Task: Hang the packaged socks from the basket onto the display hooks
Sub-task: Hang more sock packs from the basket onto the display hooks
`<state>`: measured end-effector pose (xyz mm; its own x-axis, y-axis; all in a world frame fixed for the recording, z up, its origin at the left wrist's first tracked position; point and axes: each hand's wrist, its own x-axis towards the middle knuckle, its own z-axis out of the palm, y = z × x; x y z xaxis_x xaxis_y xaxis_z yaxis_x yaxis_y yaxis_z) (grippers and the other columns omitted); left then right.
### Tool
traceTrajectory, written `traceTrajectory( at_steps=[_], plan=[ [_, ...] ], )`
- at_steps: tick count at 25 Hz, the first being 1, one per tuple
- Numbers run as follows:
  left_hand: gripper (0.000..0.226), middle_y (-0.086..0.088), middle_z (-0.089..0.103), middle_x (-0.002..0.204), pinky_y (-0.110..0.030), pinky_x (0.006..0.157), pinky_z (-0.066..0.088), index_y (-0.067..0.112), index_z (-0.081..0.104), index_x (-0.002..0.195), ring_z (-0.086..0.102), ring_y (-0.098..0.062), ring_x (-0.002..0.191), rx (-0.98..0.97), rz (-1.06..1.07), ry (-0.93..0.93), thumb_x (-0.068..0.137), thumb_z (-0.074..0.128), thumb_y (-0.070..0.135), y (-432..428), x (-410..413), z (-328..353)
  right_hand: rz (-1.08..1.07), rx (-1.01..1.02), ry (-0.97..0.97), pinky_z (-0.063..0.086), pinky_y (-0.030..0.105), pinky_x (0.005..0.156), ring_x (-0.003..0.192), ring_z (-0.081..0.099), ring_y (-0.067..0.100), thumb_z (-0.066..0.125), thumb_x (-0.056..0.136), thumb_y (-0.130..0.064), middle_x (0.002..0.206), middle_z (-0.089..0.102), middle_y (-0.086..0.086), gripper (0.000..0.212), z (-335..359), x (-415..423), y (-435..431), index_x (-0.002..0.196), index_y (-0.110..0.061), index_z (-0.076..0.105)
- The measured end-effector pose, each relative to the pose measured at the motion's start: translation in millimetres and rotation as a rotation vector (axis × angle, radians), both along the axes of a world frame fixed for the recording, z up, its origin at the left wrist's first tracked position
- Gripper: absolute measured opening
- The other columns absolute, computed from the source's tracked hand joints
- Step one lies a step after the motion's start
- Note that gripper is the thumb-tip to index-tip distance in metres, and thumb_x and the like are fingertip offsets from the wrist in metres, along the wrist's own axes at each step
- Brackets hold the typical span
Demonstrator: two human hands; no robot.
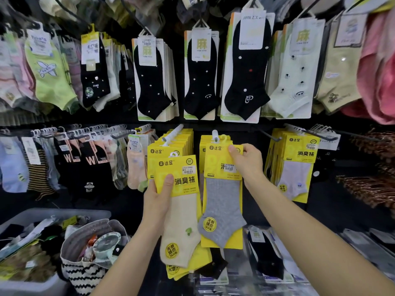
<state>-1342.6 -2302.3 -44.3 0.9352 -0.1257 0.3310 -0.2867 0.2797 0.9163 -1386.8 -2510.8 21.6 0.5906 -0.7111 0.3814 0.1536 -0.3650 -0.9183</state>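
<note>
Right hand (245, 161) closed on the top right corner of a yellow-carded grey ankle sock pack (222, 189), thumb on the front of the card, fingers hidden behind it. Pack upright, its yellow hanger loop (224, 137) just beside the white tip of a display hook (214, 134), in front of a row of matching yellow packs already hanging there; whether the loop is over the hook cannot be told. Right forearm stretched up from the lower right corner, wrist bent slightly inward.

Left hand (157, 193) gripping a small stack of the same yellow packs along its left edge, thumb pressed flat on the front card, fingers wrapped behind. Front of the stack: a cream ankle sock pack (181, 210), tilted a little, its toe pointing down and left of the grey sock. More yellow cards and a black sock (213, 265) fanned out below and behind it. Left forearm rising from the bottom centre.

To the left of the stack, another white display hook (174, 133) loaded with yellow packs. Further right, a third yellow bunch with a pale lilac sock pack (296, 174) in front.

Lower left, well apart from both hands: a black-and-white zigzag woven basket (85, 272) holding a jumble of packaged items, too blurred to identify. Beside it, a grey plastic bin (64, 212) with dark and mixed sock packs inside.

Above, rows of black, green and pale socks on hooks.
</note>
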Motion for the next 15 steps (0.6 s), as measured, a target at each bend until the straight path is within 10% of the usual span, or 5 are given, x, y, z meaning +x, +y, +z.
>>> traceTrajectory(
  at_steps=[7,15],
  plan=[
    [0.04,0.024,0.071,0.079,-0.008,0.059,0.05,0.067,0.059,0.08,0.067,0.007,0.08,0.069,0.0,-0.124,0.091,0.056,0.029,13,-8,14,-0.071,-0.179,0.126,0.038,0.026,0.051,0.068,0.055,0.013,0.059,0.087,-0.04,0.075,0.058,-0.002,0.025,-6,18,4,0.081,-0.016,0.056],
    [0.012,0.01,0.067,0.103,-0.025,0.079,0.053,0.03,0.057,0.094,0.063,-0.013,0.104,0.056,-0.066,-0.064,0.087,0.059,0.039,-21,-11,18,0.082,-0.193,-0.031,0.041,0.02,0.065,0.076,0.054,0.008,0.066,0.077,-0.05,0.081,0.057,-0.007,0.033,-21,-19,18,0.085,-0.02,0.055]
  ],
)
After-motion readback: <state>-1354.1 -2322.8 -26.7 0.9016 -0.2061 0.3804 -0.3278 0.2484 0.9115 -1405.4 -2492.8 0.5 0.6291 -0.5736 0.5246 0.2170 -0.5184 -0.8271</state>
